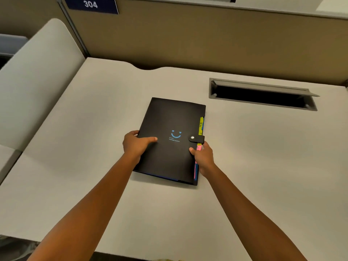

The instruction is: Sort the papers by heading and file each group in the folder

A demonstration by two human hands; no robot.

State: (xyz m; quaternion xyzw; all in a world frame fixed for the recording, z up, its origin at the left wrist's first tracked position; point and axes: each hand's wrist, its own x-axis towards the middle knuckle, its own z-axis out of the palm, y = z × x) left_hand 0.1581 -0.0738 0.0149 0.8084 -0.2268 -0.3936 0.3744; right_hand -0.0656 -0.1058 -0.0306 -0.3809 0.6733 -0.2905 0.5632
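Both hands, left hand (136, 143) and right hand (203, 157), grip the closed folder's (169, 157) side edges, fingers clamped.

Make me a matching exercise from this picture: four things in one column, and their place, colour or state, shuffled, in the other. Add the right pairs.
Things:
1. folder
2. snap strap
3. left hand
4. cable hatch

Descriptions:
A. lid raised, set in the desk on the far right
B. black, closed, lying flat
C. grips the folder's left edge, thumb on the cover
D. fastened over the folder's right edge, beside the coloured tabs

Pairs: 1-B, 2-D, 3-C, 4-A
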